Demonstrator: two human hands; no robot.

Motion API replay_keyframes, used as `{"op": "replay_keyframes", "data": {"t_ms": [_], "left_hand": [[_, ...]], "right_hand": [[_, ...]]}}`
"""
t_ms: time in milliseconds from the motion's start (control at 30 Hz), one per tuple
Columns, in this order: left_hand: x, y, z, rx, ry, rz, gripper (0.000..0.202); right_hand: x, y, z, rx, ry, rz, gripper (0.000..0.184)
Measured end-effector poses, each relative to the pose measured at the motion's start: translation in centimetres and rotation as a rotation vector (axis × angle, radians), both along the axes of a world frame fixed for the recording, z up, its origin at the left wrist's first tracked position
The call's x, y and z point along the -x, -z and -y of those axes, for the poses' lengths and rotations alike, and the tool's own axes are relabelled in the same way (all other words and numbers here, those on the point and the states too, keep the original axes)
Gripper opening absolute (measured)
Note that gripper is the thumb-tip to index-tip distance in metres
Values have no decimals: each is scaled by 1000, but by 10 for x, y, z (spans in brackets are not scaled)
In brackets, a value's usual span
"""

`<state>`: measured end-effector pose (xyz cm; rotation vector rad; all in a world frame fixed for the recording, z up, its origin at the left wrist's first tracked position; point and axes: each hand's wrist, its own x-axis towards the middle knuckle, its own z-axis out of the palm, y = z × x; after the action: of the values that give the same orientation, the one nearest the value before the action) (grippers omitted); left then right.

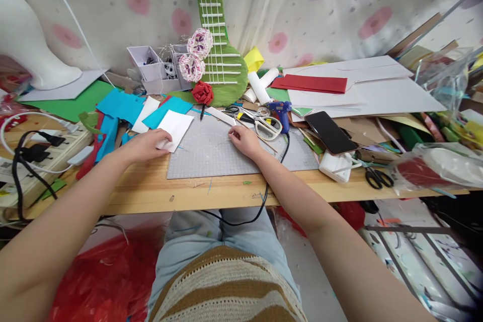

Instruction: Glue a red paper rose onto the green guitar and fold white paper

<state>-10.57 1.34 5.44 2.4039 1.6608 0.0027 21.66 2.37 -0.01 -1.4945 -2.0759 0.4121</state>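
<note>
Card [177, 128]: white, at the mat's [211, 156] left edge; your left hand [149, 145] has fingers closed on its near corner.
Right hand [245, 142]: on the mat, fingers curled; whether they hold anything cannot be told.

grey cutting mat [211, 153] | white paper [175, 128] | green guitar [222, 68] | red rose [203, 92]

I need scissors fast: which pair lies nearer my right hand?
The white-and-yellow-handled scissors, just beyond the right hand, beside the blue glue gun. The black-handled scissors lie farther right, near the front edge of the table.
</note>
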Motion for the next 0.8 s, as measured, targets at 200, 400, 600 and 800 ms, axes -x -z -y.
{"op": "replay_keyframes", "data": {"t_ms": [200,400,600,800], "left_hand": [[22,-1,-4,-16,-175,210,32],[42,-2,-10,173,-657,534,32],[20,-9,-11,345,-723,701,37],[-31,-7,1,475,-608,1080,37]], "right_hand": [[-1,-1,1,12,4,-23,18],[17,-13,5,-16,-22,-18,18],[75,-32,15,85,-265,-77,13],[117,-30,8,319,-311,-511,23]]}}
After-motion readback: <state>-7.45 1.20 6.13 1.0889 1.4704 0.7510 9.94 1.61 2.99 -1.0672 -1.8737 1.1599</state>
